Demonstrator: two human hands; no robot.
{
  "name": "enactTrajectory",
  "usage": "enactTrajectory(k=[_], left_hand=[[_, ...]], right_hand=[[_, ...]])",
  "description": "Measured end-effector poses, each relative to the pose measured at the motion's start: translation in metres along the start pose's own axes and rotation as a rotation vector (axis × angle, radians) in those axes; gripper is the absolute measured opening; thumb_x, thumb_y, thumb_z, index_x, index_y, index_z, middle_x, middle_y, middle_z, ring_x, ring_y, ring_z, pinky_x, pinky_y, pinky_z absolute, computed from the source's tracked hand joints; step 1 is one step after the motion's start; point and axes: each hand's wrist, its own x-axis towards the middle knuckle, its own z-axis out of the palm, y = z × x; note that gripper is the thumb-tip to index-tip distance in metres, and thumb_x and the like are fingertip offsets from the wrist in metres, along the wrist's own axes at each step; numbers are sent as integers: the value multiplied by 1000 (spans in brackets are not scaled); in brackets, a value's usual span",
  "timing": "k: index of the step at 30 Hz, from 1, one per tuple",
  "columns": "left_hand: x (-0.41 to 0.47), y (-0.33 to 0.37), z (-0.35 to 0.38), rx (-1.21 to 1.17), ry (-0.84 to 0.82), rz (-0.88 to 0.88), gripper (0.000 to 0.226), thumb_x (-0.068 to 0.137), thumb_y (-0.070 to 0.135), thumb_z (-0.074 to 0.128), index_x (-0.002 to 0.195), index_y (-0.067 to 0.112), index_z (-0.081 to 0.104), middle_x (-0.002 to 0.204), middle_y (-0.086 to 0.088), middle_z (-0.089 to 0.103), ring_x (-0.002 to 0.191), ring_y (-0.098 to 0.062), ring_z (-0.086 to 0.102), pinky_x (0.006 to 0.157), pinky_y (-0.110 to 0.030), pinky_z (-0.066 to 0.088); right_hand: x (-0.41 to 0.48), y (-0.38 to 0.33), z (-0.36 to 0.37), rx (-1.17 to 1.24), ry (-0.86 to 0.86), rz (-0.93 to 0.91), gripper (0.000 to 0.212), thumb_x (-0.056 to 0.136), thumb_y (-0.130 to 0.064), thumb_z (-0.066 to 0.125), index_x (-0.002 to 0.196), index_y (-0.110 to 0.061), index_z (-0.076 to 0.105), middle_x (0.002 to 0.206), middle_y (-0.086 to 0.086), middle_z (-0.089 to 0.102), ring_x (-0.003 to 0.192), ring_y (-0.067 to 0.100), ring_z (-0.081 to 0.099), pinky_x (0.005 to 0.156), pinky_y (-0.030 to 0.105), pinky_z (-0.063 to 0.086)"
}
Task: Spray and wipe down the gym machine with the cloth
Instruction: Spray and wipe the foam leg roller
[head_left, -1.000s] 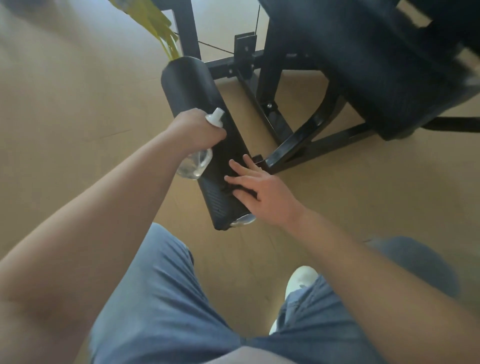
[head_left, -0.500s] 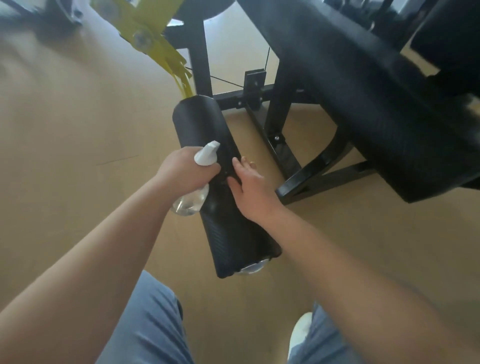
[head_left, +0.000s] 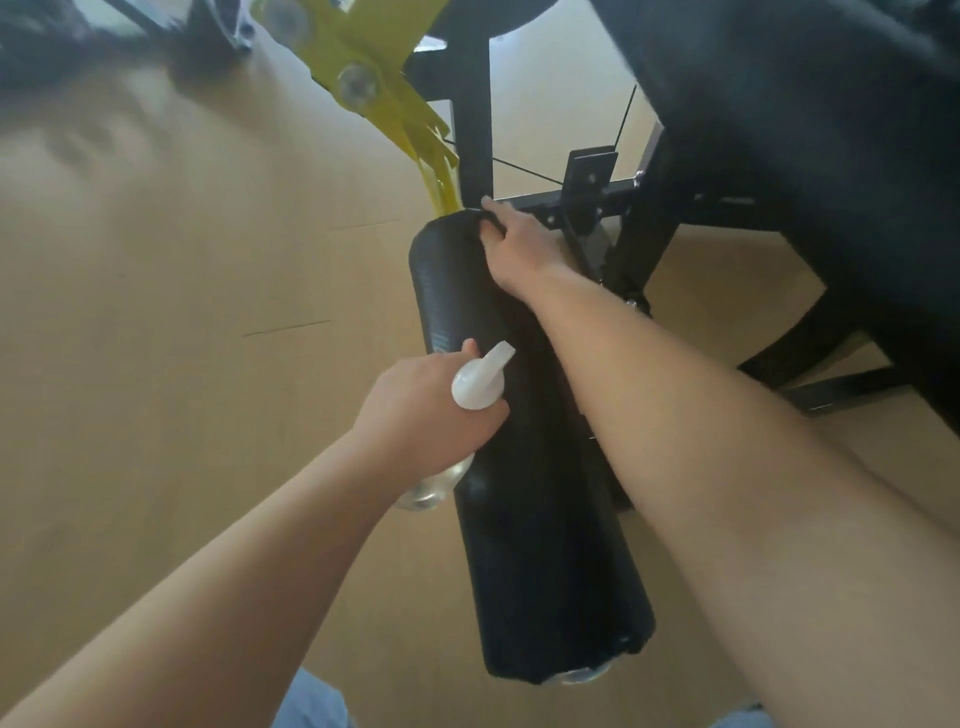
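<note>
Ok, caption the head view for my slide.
Left hand holds clear white-topped spray bottle; right hand grips black padded roller at far end.

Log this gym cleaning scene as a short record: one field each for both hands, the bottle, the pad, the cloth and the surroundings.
Left hand: grips the clear plastic spray bottle with white trigger head
Bottle nozzle: points toward the pad
Right hand: on the far end of the black cylindrical roller pad; finger pose unclear
Cloth: cannot be made out
Machine: black metal frame, yellow bracket above the pad's far end, black padded bench at right
Floor: tan
</note>
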Motion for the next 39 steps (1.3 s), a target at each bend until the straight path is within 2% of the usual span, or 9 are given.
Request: enactTrajectory(k=[5, 10, 18, 23, 25, 29, 32, 36, 39], left_hand=[[4, -1, -2, 14, -29, -20, 29, 92, 42, 57, 70, 25, 48, 70, 5, 58, 66, -15, 56, 57, -31, 36], [1, 0, -4, 64, -5, -11, 24, 90, 43, 59, 76, 24, 52, 72, 4, 60, 67, -15, 57, 56, -30, 36], [-7, 5, 3, 184, 23, 44, 28, 93, 39, 52, 73, 23, 41, 72, 2, 58, 73, -26, 58, 54, -33, 34], [-16, -13, -8, 132, -58, 25, 22, 94, 37, 54, 79, 21, 50, 75, 1, 62, 73, -24, 59, 58, -32, 42], [-18, -23, -15, 5, -38, 20, 19, 92, 40, 60, 88, 22, 60, 82, 3, 68, 81, -23, 64, 66, -33, 47], [-11, -20, -18, -148, 89, 103, 31, 91, 48, 66, 113, 27, 65, 120, 4, 71, 104, -22, 67, 80, -35, 51], [-3, -15, -13, -73, 25, 74, 24, 91, 43, 68, 100, 22, 59, 94, 4, 66, 88, -20, 64, 72, -34, 50], [3, -19, -4, -65, 9, 55, 27, 89, 44, 73, 97, 24, 58, 104, 13, 64, 88, -21, 62, 71, -33, 44], [6, -24, -1, -127, 13, 31, 31, 87, 46, 75, 79, 33, 49, 86, 14, 59, 79, -18, 59, 65, -30, 40]], right_hand=[[15, 0, 6, 47, 3, 36, 48, 113, -40, 36, 160, -33, 40, 163, 4, 43, 148, 29, 41, 117, 35, 34], [-34, 18, 4, 76, -61, -28, 47, 112, -42, 41, 159, -39, 41, 170, 0, 31, 155, 25, 30, 123, 35, 24], [-146, 58, 1, 79, -75, -80, 45, 109, -32, 53, 153, -40, 50, 169, -6, 32, 154, 11, 30, 114, 15, 18], [-169, 35, 9, -225, -110, -177, 47, 110, -38, 46, 157, -43, 41, 170, -14, 26, 157, 37, 23, 121, 52, 31], [-176, 30, 11, -237, -103, -182, 48, 111, -37, 46, 158, -42, 40, 169, -14, 27, 157, 37, 23, 120, 54, 33], [-169, 28, 11, -172, -68, -169, 51, 111, -34, 45, 161, -36, 35, 170, -11, 26, 158, 31, 21, 122, 50, 29], [-130, 20, 10, -160, -93, -154, 51, 112, -31, 42, 162, -32, 34, 171, -8, 24, 160, 29, 15, 125, 48, 24], [-65, 11, 12, -187, -90, -134, 50, 112, -33, 41, 162, -29, 36, 172, -6, 24, 159, 34, 19, 125, 45, 22], [-30, 7, 10, -133, -86, -130, 50, 112, -34, 40, 162, -27, 38, 172, -4, 25, 157, 30, 26, 125, 41, 23]])
